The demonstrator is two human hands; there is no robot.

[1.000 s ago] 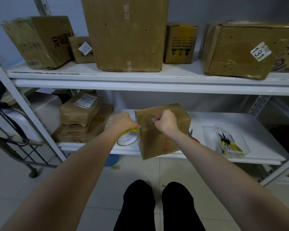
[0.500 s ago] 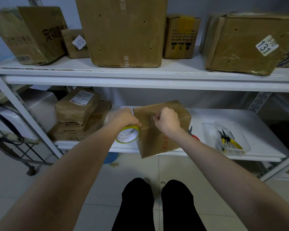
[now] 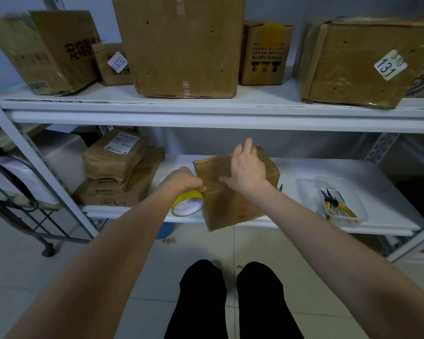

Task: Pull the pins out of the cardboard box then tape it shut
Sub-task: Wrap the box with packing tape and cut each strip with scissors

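Left grip (image 3: 181,180) clasps the tape roll (image 3: 187,206) beside the cardboard box (image 3: 230,209) at the shelf (image 3: 294,172) front edge; right grip (image 3: 249,168), released, rests atop it.

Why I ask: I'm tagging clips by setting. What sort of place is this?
Probably a parcel storeroom or mailroom: white metal shelves, cardboard boxes bearing numbered stickers, and wrapped parcels with a shipping label stacked lower down. The left hand holds a tape roll.
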